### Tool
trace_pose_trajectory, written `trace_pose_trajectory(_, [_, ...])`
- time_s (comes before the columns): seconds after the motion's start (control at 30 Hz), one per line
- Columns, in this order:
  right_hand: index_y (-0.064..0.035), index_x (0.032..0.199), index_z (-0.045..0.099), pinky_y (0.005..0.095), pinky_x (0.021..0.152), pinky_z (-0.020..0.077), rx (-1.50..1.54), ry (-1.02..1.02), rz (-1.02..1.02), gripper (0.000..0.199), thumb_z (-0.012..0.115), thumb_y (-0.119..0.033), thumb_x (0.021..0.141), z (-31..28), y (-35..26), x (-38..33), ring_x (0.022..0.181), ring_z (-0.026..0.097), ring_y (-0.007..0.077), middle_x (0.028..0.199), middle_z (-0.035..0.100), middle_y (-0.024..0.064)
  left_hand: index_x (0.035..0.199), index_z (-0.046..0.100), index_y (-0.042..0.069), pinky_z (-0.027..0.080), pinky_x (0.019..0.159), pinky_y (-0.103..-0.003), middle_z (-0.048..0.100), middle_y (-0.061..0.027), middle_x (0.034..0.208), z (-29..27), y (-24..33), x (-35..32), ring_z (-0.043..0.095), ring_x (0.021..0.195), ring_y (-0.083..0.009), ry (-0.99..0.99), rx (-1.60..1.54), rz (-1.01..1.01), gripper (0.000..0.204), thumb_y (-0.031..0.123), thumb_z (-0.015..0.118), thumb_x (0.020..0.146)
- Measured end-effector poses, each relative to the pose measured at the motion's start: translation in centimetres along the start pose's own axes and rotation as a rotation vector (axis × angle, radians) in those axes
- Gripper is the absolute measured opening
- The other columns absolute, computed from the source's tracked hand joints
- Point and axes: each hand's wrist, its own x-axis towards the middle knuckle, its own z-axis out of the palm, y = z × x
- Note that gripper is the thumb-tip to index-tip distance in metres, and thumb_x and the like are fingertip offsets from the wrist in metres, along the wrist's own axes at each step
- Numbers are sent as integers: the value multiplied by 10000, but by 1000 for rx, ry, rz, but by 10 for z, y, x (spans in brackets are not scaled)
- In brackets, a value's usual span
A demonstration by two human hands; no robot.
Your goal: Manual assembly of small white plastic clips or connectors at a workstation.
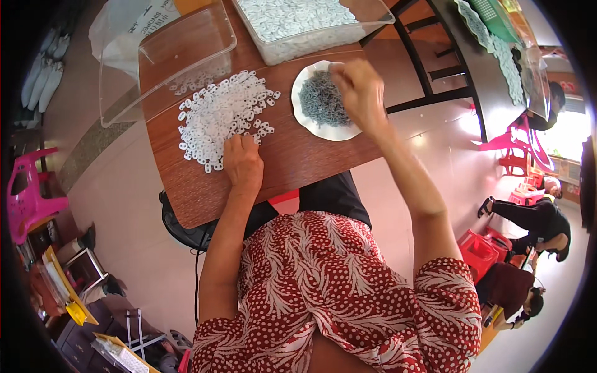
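Note:
A loose pile of small white plastic pieces with holes (pixel 227 105) lies on the brown wooden table. My left hand (pixel 244 163) rests at the pile's near edge, its fingers curled down and pressed together among the pieces. What is under those fingertips is hidden. To the right of the pile stands a white scalloped plate (pixel 300 115) heaped with small thin grey screws (pixel 323 99). Over the plate's right side is my right hand (pixel 360 93), fingers drawn together in a pinch. Anything between its fingertips is too small to make out.
A clear plastic bin (pixel 280 50) full of the white pieces sits at the table's far edge. Another clear bin (pixel 217 53) lies tipped at the far left, its mouth by the pile. Beyond the wooden table (pixel 186 199) are pink stools (pixel 34 193) and several people seated at right.

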Motion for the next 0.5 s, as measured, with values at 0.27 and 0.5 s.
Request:
trace_pose_trajectory(0.27, [-45,814,642,406,625,446,30,-166,153,172,698,-75,653,8,-25,-101,742,543,311,756,560,109,756,523,38,436,607,-369,514,-93,740,-22,14,-1,523,705,-275,84,-260,-29,175,-3,676,682])
trace_pose_trajectory(0.5, [-39,768,597,396,644,418,-223,-213,58,183,702,-131,650,21,-25,-110,765,474,306,787,481,120,750,547,22,432,557,-296,526,-68,709,-39,34,-20,514,607,-189,68,-485,-148,147,5,690,721])
